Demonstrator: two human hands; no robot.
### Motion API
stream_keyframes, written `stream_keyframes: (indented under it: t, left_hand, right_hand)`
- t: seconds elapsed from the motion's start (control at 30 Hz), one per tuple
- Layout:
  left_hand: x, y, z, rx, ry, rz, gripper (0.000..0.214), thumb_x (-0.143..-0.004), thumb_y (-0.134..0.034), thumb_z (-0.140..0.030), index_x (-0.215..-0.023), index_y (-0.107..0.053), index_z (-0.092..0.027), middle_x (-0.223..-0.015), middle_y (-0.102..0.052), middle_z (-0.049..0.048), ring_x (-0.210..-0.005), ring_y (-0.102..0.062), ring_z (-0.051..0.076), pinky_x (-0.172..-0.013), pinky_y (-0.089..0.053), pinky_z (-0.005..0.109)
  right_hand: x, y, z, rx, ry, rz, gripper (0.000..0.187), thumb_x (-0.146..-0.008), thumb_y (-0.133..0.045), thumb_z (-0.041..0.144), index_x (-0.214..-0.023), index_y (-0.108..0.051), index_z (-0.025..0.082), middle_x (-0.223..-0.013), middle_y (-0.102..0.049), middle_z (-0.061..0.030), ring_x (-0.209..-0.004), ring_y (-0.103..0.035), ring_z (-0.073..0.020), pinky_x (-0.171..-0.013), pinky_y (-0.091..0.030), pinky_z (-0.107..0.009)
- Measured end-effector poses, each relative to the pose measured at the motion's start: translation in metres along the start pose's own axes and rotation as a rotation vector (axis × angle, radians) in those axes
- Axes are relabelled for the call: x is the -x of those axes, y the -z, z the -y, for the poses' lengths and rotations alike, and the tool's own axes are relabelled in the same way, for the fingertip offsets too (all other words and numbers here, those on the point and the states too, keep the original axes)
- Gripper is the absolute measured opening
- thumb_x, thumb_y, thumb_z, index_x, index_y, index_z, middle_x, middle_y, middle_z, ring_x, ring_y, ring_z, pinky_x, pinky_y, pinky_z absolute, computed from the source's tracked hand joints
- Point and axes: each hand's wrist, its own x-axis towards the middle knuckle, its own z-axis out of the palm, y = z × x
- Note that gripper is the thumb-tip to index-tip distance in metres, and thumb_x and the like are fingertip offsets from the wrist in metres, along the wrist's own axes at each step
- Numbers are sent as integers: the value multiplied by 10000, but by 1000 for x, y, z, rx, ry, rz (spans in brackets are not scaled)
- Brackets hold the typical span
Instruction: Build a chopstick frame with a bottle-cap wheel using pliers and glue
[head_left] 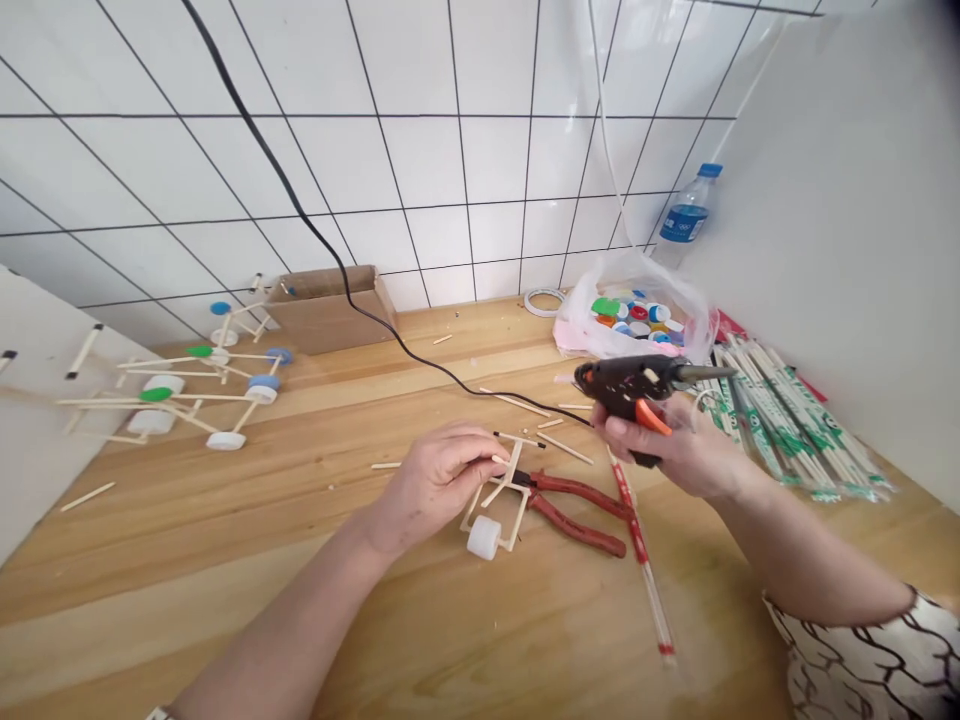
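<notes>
My left hand [439, 485] pinches a small stick frame [516, 490] with a white bottle-cap wheel [484, 538], held over the table [225, 560] beside red-handled pliers [577, 510]. My right hand [660, 445], apart, grips a hot glue gun [626, 385]. Step in hand: apparently gluing; the nozzle must reach the joint.

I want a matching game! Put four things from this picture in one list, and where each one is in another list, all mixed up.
Things:
1. glue gun
2. stick frame with a white wheel
3. red-handled pliers
4. bottle caps

Places:
A. inside the plastic bag
B. held in the right hand
C. lying on the wooden table
D. held in the left hand

Right pairs: 1-B, 2-D, 3-C, 4-A
</notes>
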Motion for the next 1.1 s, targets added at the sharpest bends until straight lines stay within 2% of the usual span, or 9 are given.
stream_keyframes:
  t: [0.13, 0.3, 0.43, 0.53, 0.7, 0.83, 0.93, 1.0, 1.1]
  left_hand:
    - [1, 0, 2, -15, -9, -17, 143, -864, -554, -165, -793, -678, -164, -753, -689, 44, -704, -632, 139, -661, -505, 235]
    - [2, -1, 4, -6, -38, -30, 126, -862, -561, -153, -807, -675, -155, -754, -688, 48, -698, -631, 135, -656, -508, 238]
    - [1, -2, 5, -3, -49, -32, 122, -858, -565, -140, -806, -674, -158, -762, -692, 45, -713, -632, 135, -665, -504, 235]
    - [0, -1, 4, 4, -44, -18, 136, -862, -558, -143, -797, -677, -160, -760, -690, 46, -721, -633, 140, -665, -501, 239]
    - [0, 0, 3, 18, -35, -11, 143, -863, -556, -148, -793, -680, -153, -756, -687, 47, -706, -627, 136, -659, -498, 234]
    - [1, 0, 3, 4, -39, -15, 142, -862, -560, -153, -788, -681, -154, -752, -689, 42, -707, -628, 133, -666, -499, 229]
    - [1, -1, 2, -6, -46, -23, 135, -859, -565, -151, -790, -681, -156, -765, -695, 44, -710, -634, 132, -666, -503, 227]
    - [1, -1, 3, -10, -51, -36, 128, -857, -566, -146, -799, -679, -155, -767, -696, 44, -711, -636, 131, -667, -506, 226]
    - [1, -2, 4, -12, -59, -40, 122, -854, -569, -142, -803, -680, -150, -756, -695, 45, -705, -636, 131, -660, -509, 228]
  right_hand:
    - [2, -3, -14, -126, -62, 169, 327, -747, -667, 495, -803, -580, 185, -556, -458, 34, -474, -408, -95, -440, -314, -238]
    - [0, -5, -14, -147, -50, 247, 327, -779, -645, 481, -770, -559, 166, -552, -456, 34, -480, -408, -88, -451, -309, -232]
    - [2, 0, -10, -196, -109, 150, 315, -720, -712, 408, -882, -604, 160, -698, -519, -3, -579, -445, -103, -509, -337, -238]
    - [2, 5, -7, -297, -113, 126, 331, -686, -724, 332, -961, -629, 173, -786, -549, -25, -651, -488, -125, -555, -368, -249]
    - [-1, 9, -5, -371, -139, 12, 223, -687, -690, 282, -873, -640, 169, -762, -588, -25, -662, -534, -132, -599, -409, -256]
    - [-2, 6, -2, -384, -158, -62, 231, -620, -749, 266, -793, -627, 172, -725, -624, -20, -662, -594, -151, -647, -475, -288]
    - [-2, 5, -2, -408, -156, -125, 252, -582, -784, 237, -762, -617, 180, -774, -667, -32, -727, -637, -177, -701, -517, -325]
    - [-1, 7, -2, -375, -124, -191, 245, -578, -787, 212, -746, -612, 179, -791, -680, -35, -722, -644, -172, -683, -525, -312]
    - [-1, 11, -3, -311, -56, -254, 209, -592, -759, 187, -722, -596, 177, -657, -638, 5, -556, -581, -117, -540, -473, -238]
